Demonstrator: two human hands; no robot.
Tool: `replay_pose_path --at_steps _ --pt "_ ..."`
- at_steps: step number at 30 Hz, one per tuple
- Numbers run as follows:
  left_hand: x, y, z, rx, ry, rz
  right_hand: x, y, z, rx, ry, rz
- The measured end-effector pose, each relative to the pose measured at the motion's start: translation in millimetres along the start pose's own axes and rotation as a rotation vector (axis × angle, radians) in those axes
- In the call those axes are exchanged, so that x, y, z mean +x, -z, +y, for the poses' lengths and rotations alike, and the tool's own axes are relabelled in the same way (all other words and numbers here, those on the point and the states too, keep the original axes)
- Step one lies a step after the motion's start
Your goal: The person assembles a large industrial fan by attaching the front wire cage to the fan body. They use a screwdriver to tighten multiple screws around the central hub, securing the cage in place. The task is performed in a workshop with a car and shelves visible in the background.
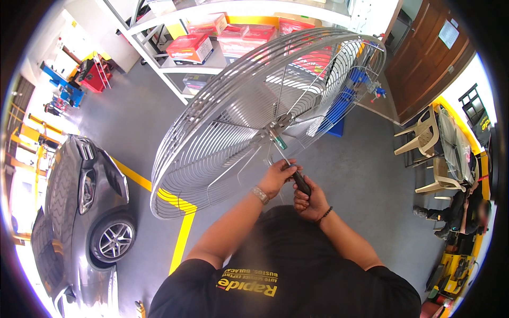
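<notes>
Before me stands a large metal fan, its round silver wire cage (183,151) tilted across the view. At its centre sits a metal hub (274,130) with a small green part (278,142) on its near side. A screwdriver (302,184) with a thick dark handle points up at this hub. My right hand (313,201) is closed around the handle. Higher up, my left hand (277,178) pinches the screwdriver where handle and shaft meet. Whether the tip touches a screw is too small to tell.
Behind the fan, a white shelf (199,69) carries red and white boxes (191,49). A dark grey car (79,206) stands at left, beside a yellow floor line (183,238). To the right are beige plastic chairs (424,135), a seated person (461,212) and a brown door (432,58).
</notes>
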State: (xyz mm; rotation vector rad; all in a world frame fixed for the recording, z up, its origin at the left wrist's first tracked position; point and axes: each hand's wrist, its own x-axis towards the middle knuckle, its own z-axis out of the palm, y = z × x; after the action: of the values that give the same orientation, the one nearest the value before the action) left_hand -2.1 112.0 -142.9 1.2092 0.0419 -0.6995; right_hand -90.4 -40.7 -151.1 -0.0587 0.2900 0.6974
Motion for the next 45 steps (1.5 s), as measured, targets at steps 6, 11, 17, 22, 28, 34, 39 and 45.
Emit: replay_pose_path --at_steps 6,11,17,22,28,34,39,45 --pt "1 6 -11 -0.002 -0.066 -0.019 5 0 4 -2.379 1.271 0.698" --pt "2 4 -14 -0.090 -0.087 -0.018 0 -3 -7 -1.241 0.445 0.668" --pt "-2 4 -14 -0.037 -0.100 0.002 3 -18 10 -2.089 0.815 0.791" --pt "-5 1 -19 -0.027 -0.131 0.049 9 -23 4 -1.871 0.533 0.748" --pt "-7 -2 -21 -0.014 -0.110 0.101 10 -21 -4 -1.054 0.226 0.617" --pt "-3 3 -23 -0.064 -0.130 0.068 13 -38 6 -2.001 0.550 0.726" --pt "8 -10 -33 -0.649 -0.076 -0.208 27 -49 8 -2.084 0.363 0.912" --pt "28 -19 -45 -0.752 -0.071 -0.439 26 -53 0 -2.107 0.353 0.876"
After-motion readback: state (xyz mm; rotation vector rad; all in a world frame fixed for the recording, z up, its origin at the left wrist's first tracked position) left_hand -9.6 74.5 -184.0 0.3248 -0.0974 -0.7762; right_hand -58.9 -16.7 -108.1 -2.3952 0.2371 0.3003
